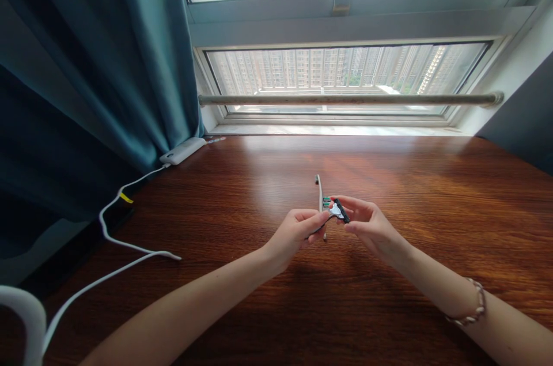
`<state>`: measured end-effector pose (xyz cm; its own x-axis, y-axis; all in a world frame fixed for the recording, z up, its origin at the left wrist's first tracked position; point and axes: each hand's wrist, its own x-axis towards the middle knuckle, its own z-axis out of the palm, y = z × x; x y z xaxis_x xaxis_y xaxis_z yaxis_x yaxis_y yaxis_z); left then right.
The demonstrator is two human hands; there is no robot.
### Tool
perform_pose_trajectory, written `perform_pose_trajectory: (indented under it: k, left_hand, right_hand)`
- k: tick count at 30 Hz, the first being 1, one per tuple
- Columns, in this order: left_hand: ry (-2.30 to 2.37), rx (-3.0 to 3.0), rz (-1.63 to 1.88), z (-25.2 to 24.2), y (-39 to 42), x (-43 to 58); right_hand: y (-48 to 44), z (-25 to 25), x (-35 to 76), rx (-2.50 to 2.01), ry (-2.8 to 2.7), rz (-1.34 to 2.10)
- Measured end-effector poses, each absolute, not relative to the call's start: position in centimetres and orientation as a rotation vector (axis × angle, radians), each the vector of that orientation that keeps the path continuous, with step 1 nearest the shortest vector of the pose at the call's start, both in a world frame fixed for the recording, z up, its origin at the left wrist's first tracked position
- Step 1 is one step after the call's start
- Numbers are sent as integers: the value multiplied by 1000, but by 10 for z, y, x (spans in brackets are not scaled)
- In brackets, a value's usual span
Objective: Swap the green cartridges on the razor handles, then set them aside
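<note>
Over the middle of a dark wooden table (410, 181), both my hands meet on a small black and silver part (339, 210) with green marks at its far end. My left hand (297, 231) is closed, pinching its near side, where a thin dark stem runs under the fingers. My right hand (368, 222) pinches the black end between thumb and fingertips. A slim pale stick (319, 190) shows just behind my left fingertips; I cannot tell whether it lies on the table or is held. A beaded bracelet (473, 305) is on my right wrist.
A white power strip (182, 150) lies at the table's far left corner, and its white cable (129, 248) trails along the left side toward a white curved object (26, 317). A teal curtain (86, 66) hangs at the left. A window with a rail (345, 99) runs behind the table.
</note>
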<state>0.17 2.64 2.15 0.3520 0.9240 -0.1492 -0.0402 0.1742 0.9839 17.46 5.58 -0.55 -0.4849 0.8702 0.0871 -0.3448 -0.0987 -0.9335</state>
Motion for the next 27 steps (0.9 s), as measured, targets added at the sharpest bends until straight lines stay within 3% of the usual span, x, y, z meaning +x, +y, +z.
perform_pose_trajectory:
  k: [27]
  left_hand:
    - [915, 1110, 942, 16, 28, 0]
  right_hand:
    - [60, 2, 178, -553, -1020, 1823]
